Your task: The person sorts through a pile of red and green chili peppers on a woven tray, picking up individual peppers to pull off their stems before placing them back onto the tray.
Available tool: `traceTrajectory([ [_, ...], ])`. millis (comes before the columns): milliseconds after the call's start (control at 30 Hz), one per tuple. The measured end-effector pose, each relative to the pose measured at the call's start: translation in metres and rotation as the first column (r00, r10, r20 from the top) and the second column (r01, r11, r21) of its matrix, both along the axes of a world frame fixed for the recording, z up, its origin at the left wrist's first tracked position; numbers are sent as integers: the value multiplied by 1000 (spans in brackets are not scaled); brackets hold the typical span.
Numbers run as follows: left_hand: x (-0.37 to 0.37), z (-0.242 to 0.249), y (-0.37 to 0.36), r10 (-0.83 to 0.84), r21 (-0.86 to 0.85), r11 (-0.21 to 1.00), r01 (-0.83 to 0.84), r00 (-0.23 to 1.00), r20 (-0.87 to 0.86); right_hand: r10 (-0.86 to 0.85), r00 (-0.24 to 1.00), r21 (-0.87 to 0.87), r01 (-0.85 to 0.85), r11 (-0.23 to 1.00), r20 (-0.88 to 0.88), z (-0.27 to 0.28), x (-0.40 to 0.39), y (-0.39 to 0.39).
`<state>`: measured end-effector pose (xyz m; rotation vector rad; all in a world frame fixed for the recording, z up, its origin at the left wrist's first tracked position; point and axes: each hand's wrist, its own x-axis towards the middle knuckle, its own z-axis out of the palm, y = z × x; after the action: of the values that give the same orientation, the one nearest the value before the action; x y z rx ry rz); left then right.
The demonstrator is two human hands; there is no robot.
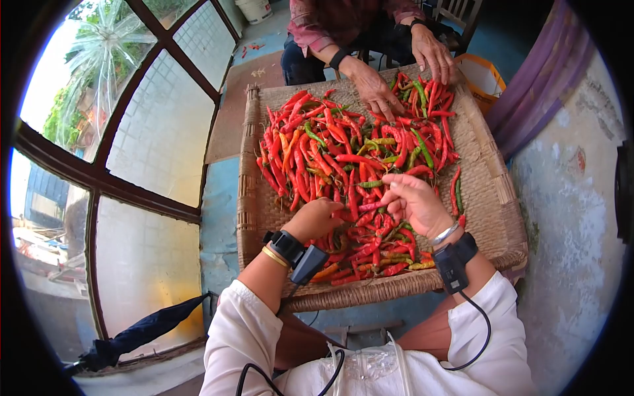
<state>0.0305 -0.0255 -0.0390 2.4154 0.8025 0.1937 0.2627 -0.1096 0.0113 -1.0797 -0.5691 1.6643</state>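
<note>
A heap of chili peppers, mostly red with some green and orange ones, covers much of a woven tray. My left hand is curled closed over the near left side of the heap, with red chili pepper showing at its fingertips. To its right, my right hand hovers over the peppers, thumb and fingers bent together; what they pinch cannot be made out. Close by its fingertips are a green chili and a pinkish-red chili.
Opposite me sits another person, whose two hands reach into the far peppers. An orange-rimmed container stands behind the tray's far right corner. Windows line the left, with a folded umbrella below; a wall is on the right.
</note>
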Motion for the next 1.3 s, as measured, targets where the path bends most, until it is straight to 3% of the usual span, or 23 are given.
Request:
traceTrajectory([
  [33,2,3,0,-1,4,1000,1,1000,2,36,999,0,-36,999,31,1,-3,-1],
  [100,8,16,-1,58,-235,970,-62,998,-21,91,991,11,-93,996,97,5,-6,-2],
  [133,12,30,-3,56,-233,971,-59,998,-18,146,976,13,-150,989,160,6,-7,-2],
  [200,19,55,-8,220,-667,717,-203,974,-60,163,964,-8,-166,986,211,6,-9,-2],
  [300,21,60,-12,284,-787,607,-111,955,85,208,939,-47,-202,978,274,2,-11,-2],
  [367,22,60,-16,279,-801,596,-51,949,147,284,936,-90,-271,958,208,1,-12,-3],
  [433,25,59,-20,112,-713,679,175,935,337,275,948,-81,-265,961,163,3,-14,-6],
  [500,27,64,-24,-13,-680,696,233,950,312,227,954,-79,-215,973,196,4,-14,-6],
  [600,29,65,-27,-53,-662,718,214,966,255,172,976,-47,-167,985,130,4,-11,-4],
  [667,27,51,-24,172,-743,665,74,953,249,83,992,-32,-80,996,90,-1,-8,-3],
  [700,26,47,-22,174,-747,661,71,954,245,84,993,-37,-81,996,87,0,-6,-3],
  [767,22,44,-11,356,-716,698,-15,874,329,-84,990,33,81,996,112,5,1,1],
  [800,18,57,-8,446,-727,671,-148,863,235,-179,982,64,175,983,68,4,6,5],
  [833,11,40,2,489,-688,711,-143,804,338,-262,965,71,262,962,-13,7,12,6],
  [900,2,28,19,465,-324,880,-349,772,434,-383,865,122,440,890,-323,0,25,10],
  [933,0,30,22,471,-329,876,-352,771,429,-490,790,0,527,850,-367,0,32,12],
  [1000,-5,37,23,363,106,895,-434,845,394,-647,672,-180,631,755,-360,-4,40,13],
  [1133,0,29,17,224,277,915,-292,941,253,-475,829,-205,431,879,-293,-10,30,9],
  [1167,0,28,16,230,274,915,-297,940,252,-472,832,-208,426,880,-292,-7,25,8],
  [1233,0,27,14,290,253,923,-289,956,36,-260,932,-97,243,965,-251,0,15,3],
  [1300,0,25,14,326,274,909,-316,945,7,-234,947,-96,217,971,-219,0,10,2],
])
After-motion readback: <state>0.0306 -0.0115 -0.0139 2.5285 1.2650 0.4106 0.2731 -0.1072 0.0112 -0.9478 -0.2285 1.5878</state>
